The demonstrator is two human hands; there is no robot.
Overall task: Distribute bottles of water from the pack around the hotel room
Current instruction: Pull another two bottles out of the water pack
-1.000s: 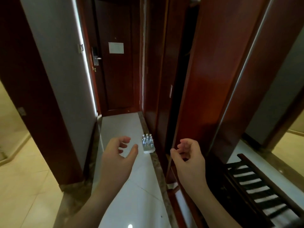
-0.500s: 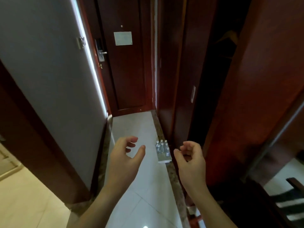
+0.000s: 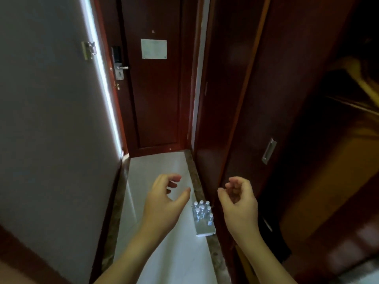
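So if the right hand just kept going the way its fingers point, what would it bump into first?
Probably the pack of water bottles on the floor, just below and left of the right hand. Depth is unclear; nothing visibly lies between them.

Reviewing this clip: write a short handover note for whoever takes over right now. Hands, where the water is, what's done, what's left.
Left hand: open, empty, fingers curled, raised over the floor.
Right hand: open, empty, loosely curled, no grip on anything.
Pack: on the floor by the right-hand wood panel, between the two hands in view, bottles upright with white caps, part of the tray looks empty.
Done: cannot tell from this view; no placed bottles visible.
Left: reach down, take bottles, distribute them around the room.
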